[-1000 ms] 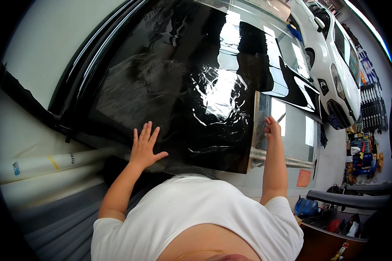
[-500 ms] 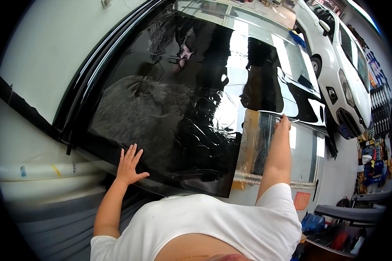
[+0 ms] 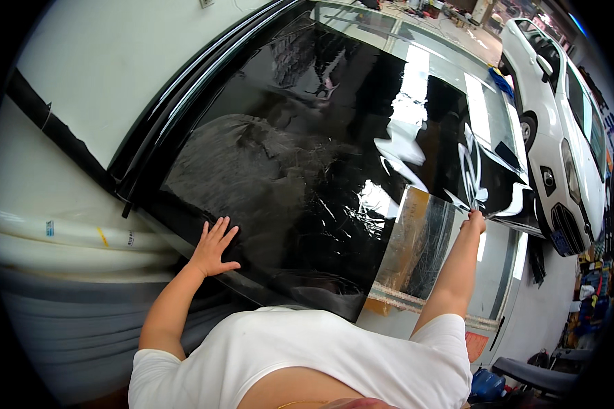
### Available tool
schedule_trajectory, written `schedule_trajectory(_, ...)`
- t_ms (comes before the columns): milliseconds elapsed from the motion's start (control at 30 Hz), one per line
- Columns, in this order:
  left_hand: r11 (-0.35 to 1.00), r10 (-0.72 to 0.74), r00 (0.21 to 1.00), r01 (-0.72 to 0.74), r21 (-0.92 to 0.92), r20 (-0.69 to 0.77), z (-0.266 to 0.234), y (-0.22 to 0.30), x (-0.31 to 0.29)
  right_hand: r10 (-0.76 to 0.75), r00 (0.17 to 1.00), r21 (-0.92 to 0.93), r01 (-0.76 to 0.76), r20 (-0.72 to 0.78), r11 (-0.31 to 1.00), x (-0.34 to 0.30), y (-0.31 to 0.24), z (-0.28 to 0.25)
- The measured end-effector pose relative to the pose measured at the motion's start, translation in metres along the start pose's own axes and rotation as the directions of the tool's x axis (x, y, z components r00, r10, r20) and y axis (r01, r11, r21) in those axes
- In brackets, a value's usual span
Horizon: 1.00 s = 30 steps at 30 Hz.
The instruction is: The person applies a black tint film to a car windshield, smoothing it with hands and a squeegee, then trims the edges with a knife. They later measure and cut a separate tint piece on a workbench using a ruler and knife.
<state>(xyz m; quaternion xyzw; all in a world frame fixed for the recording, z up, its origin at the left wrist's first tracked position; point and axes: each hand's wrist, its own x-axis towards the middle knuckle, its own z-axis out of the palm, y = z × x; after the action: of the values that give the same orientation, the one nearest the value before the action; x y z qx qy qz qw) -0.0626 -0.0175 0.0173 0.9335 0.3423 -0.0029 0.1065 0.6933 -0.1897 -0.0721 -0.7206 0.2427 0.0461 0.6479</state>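
A large sheet of glossy black film (image 3: 280,198) covers much of a glass-topped table (image 3: 450,238). My left hand (image 3: 215,247) lies flat on the film near its near left edge, fingers spread. Out to the right, my right hand (image 3: 475,221) is closed on the edge of a film flap (image 3: 450,146), which creases and shines around the grip. Wrinkles and bright reflections run across the sheet's middle, and a dull, hazy patch (image 3: 232,157) shows on its left part. Between my hands, scratched glass with a brown strip (image 3: 414,211) shows beside the film.
Black trim strips (image 3: 184,102) line the table's far left side by a pale wall. White film rolls (image 3: 68,232) lie low at the left. A white car (image 3: 559,136) stands beyond the table's right side. A blue container (image 3: 486,385) sits at the lower right.
My right hand has pulled the film edge slightly, and new folds gather around its grip. My left hand stays flat on the sheet. The whole view has shifted.
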Motion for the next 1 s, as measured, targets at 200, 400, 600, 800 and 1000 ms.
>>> schedule_trajectory(200,1.0,-0.008,1.0,0.008,0.002,0.019,0.004,0.012,-0.01,0.095,0.994,0.025,-0.096,0.06,0.995,-0.019,-0.008,-0.014)
schedule_trajectory(400,1.0,-0.009,1.0,0.01,-0.015,0.027,0.001,0.019,-0.012,0.031,0.999,0.019,-0.032,0.044,0.999,0.001,-0.01,-0.014)
schedule_trajectory(600,0.999,-0.018,1.0,0.019,-0.038,0.025,0.002,0.026,-0.013,-0.009,1.0,-0.11,0.009,0.001,0.994,0.038,-0.007,-0.014)
schedule_trajectory(800,0.999,-0.039,0.991,0.034,-0.04,-0.132,-0.01,0.012,-0.024,-0.006,0.999,-0.163,-0.002,-0.044,0.987,0.023,-0.01,-0.009)
schedule_trajectory(1000,0.875,-0.343,0.851,0.443,0.194,-0.398,-0.045,-0.067,-0.02,-0.351,0.895,-0.451,0.202,-0.276,0.87,-0.08,-0.011,0.0)
